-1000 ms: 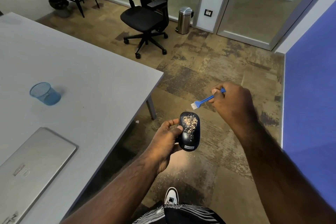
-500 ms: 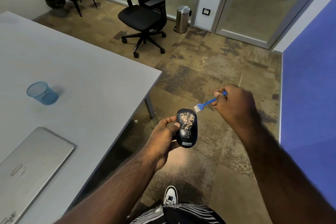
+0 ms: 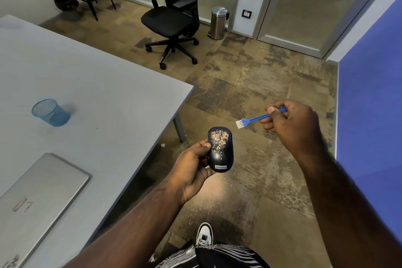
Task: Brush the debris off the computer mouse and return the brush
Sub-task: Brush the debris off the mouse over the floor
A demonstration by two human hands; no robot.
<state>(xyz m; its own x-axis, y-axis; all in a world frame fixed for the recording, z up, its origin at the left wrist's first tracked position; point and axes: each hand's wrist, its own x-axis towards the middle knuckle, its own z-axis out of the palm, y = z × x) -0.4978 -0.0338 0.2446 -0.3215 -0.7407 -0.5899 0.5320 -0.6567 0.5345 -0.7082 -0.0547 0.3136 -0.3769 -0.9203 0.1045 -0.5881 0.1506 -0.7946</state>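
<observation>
My left hand (image 3: 192, 172) holds a black computer mouse (image 3: 220, 150) out over the floor, beside the table's corner. Tan debris covers the front half of the mouse's top. My right hand (image 3: 291, 125) grips a small blue brush (image 3: 252, 119) by its handle. The white bristles point left and hover just above and to the right of the mouse, without touching it.
A grey table (image 3: 97, 85) fills the left, with a blue mesh cup (image 3: 51, 113) and a closed silver laptop (image 3: 34, 198) on it. A black office chair (image 3: 171, 19) and a steel bin (image 3: 218, 23) stand farther back. A blue wall (image 3: 369, 115) runs along the right.
The brush and my right hand have shifted a little to the right, away from the mouse. My left hand still holds the mouse, debris unchanged.
</observation>
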